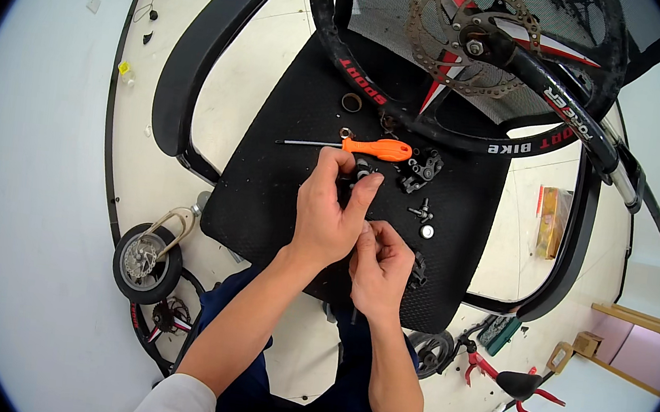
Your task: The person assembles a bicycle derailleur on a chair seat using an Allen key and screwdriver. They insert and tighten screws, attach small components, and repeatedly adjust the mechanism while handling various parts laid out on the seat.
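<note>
Left hand (pixel 327 218): thumb and fingers curled nearly closed around a small dark part (pixel 363 168), visible between thumb and forefinger.
Right hand (pixel 381 273): just below and to the right of the left grip, fingers bent inward, thumb and forefinger close together; contents, if any, impossible to tell.
Just beyond the left grip: one screwdriver (pixel 379 149), orange handle, shaft pointing left.
Past the shaft: one small nut (pixel 346 133); farther out, one dark ring (pixel 351 103).
Right of the left grip: one black mechanical assembly (pixel 423 170).
Up and to the right of the right hand: small bolts (pixel 421 211); nearer, one round silver-faced piece (pixel 426 232).
Just beside the right hand, partly hidden: one black component (pixel 419 271).
Beneath both grips: one black chair seat (pixel 262 198).
Well beyond the grips, toward the right: one large black wheel (pixel 329 35) with perforated disc rotor (pixel 420 41) and black fork (pixel 550 93).
Well left of the grips, on the floor (pixel 287 364): one small wheel (pixel 122 260), black tyre.
</note>
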{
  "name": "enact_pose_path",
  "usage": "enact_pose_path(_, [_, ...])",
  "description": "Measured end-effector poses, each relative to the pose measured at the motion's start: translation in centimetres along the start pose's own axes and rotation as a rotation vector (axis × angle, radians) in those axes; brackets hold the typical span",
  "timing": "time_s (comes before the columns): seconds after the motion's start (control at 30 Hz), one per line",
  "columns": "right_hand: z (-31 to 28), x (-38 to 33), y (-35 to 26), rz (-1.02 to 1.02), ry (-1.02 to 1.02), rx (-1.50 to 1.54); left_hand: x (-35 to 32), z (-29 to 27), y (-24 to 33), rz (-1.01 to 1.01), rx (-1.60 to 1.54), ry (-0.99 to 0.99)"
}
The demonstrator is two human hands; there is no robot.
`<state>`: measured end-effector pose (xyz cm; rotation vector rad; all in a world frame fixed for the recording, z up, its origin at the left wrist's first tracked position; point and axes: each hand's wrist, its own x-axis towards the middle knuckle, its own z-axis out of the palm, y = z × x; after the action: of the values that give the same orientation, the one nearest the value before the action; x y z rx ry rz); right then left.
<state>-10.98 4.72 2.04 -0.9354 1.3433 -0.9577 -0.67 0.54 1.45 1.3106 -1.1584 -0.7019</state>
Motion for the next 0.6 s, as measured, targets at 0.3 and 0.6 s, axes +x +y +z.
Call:
enact_pose_path(0.3, [1.4,0.8,-0.2,-0.391,0.071,-0.401,0.8,0.5,-1.7,-0.541,-0.353,0.096])
enact_pose_path(0.6, [-2.1,1.9,-1.1,-0.608,-0.039,-0.58,2.1,-3.0,-0.3,-0.987,-0.817,-0.171])
